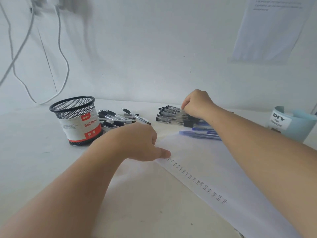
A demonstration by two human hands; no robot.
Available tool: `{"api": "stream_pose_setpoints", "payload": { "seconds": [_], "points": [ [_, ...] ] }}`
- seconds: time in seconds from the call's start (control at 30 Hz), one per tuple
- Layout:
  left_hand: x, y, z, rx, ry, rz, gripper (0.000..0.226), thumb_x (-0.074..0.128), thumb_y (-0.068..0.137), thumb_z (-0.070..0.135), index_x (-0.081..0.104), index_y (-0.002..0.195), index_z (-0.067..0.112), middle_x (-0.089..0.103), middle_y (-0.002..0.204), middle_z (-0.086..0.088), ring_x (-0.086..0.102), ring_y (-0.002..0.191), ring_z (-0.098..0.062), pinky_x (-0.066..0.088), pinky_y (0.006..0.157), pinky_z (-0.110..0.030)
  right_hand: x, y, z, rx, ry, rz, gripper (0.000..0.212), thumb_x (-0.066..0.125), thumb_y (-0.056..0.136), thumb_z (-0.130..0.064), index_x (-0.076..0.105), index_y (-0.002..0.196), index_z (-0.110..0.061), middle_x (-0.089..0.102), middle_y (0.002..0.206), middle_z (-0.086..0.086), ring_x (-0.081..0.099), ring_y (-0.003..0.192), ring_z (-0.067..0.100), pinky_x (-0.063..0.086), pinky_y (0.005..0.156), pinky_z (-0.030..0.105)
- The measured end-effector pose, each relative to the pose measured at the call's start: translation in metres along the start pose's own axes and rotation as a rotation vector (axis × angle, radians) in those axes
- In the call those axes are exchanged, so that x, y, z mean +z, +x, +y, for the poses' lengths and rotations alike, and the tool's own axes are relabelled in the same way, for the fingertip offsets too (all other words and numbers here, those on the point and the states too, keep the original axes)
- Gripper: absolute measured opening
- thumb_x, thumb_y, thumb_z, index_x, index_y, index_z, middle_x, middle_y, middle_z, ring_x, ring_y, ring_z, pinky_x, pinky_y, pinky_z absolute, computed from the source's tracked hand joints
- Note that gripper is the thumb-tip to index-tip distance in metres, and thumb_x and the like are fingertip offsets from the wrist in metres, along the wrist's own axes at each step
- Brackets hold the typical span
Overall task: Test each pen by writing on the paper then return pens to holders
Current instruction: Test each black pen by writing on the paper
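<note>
The left hand (137, 141) lies loosely open, thumb pressing the paper (205, 160) at its edge, likely steadying it for writing. The right hand (197, 103) curls over the black pens (169, 114) heaped on the worktop (34, 160) beyond; whether one is pinched, I cannot tell.

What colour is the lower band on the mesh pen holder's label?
Red, on the mesh pen holder; head view shows it best.

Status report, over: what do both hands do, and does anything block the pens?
Left hand presses paper edge. Right hand curled on black pens, right pile. Blue pens beside right forearm. Nothing blocking.
</note>
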State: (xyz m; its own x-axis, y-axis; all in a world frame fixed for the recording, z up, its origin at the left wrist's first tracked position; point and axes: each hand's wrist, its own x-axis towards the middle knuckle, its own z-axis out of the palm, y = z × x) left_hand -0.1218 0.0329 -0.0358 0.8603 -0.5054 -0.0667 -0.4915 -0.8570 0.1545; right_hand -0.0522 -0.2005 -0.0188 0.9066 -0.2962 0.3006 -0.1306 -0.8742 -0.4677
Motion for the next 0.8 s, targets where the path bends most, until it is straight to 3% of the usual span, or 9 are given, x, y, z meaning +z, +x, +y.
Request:
{"api": "stream_pose_setpoints", "payload": {
  "seconds": [0.17, 0.33, 0.5, 0.57, 0.7, 0.8],
  "points": [
    [-0.001, 0.0, 0.001, 0.003, 0.013, -0.009, 0.054, 0.06, 0.085, 0.075, 0.057, 0.081, 0.021, 0.059, 0.08, 0.007, 0.055, 0.072, -0.01, 0.042, 0.065, -0.028, -0.004, -0.006, 0.001, -0.004, 0.027, -0.005, 0.029, 0.06, 0.08, 0.005, 0.08, 0.093, -0.012, 0.064, 0.088, -0.005, 0.066, 0.095, 0.022, 0.057, 0.087, 0.032],
    [-0.002, -0.002, 0.002, 0.009, 0.015, -0.007, 0.055, 0.06, 0.085, 0.075, 0.057, 0.08, 0.021, 0.059, 0.079, 0.006, 0.054, 0.07, -0.009, 0.041, 0.065, -0.028, -0.007, -0.018, -0.003, -0.034, 0.052, 0.022, 0.028, 0.058, 0.076, -0.002, 0.076, 0.087, -0.021, 0.065, 0.092, -0.008, 0.065, 0.099, 0.024, 0.055, 0.096, 0.043],
    [-0.003, -0.004, -0.001, 0.014, 0.007, -0.012, 0.053, 0.062, 0.083, 0.075, 0.056, 0.078, 0.023, 0.061, 0.081, 0.007, 0.056, 0.071, -0.01, 0.042, 0.065, -0.028, 0.0, -0.03, -0.017, -0.15, -0.011, 0.002, 0.027, 0.058, 0.083, -0.006, 0.077, 0.093, -0.022, 0.068, 0.096, -0.01, 0.061, 0.104, 0.021, 0.044, 0.101, 0.042],
    [-0.003, -0.004, -0.004, 0.02, -0.008, -0.011, 0.052, 0.064, 0.083, 0.074, 0.058, 0.08, 0.022, 0.065, 0.085, 0.005, 0.058, 0.074, -0.012, 0.044, 0.067, -0.029, 0.006, -0.033, -0.027, -0.214, -0.035, -0.022, 0.026, 0.057, 0.087, -0.008, 0.077, 0.092, -0.023, 0.071, 0.097, -0.012, 0.059, 0.104, 0.019, 0.037, 0.096, 0.039],
    [-0.004, -0.004, -0.01, 0.031, -0.033, -0.011, 0.05, 0.068, 0.083, 0.068, 0.062, 0.083, 0.019, 0.067, 0.087, 0.003, 0.058, 0.073, -0.013, 0.043, 0.065, -0.027, 0.024, -0.032, -0.046, -0.283, -0.127, -0.128, 0.012, 0.066, 0.092, -0.028, 0.077, 0.091, -0.028, 0.069, 0.095, -0.015, 0.048, 0.111, 0.018, 0.029, 0.088, 0.04],
    [-0.004, -0.003, -0.011, 0.041, -0.031, -0.018, 0.047, 0.068, 0.084, 0.067, 0.062, 0.082, 0.02, 0.065, 0.083, 0.005, 0.057, 0.072, -0.012, 0.042, 0.064, -0.027, 0.039, -0.03, -0.056, -0.288, -0.232, -0.201, 0.02, 0.068, 0.092, -0.049, 0.077, 0.088, -0.031, 0.059, 0.102, -0.013, 0.033, 0.114, 0.021, 0.032, 0.092, 0.043]
  ]
}}
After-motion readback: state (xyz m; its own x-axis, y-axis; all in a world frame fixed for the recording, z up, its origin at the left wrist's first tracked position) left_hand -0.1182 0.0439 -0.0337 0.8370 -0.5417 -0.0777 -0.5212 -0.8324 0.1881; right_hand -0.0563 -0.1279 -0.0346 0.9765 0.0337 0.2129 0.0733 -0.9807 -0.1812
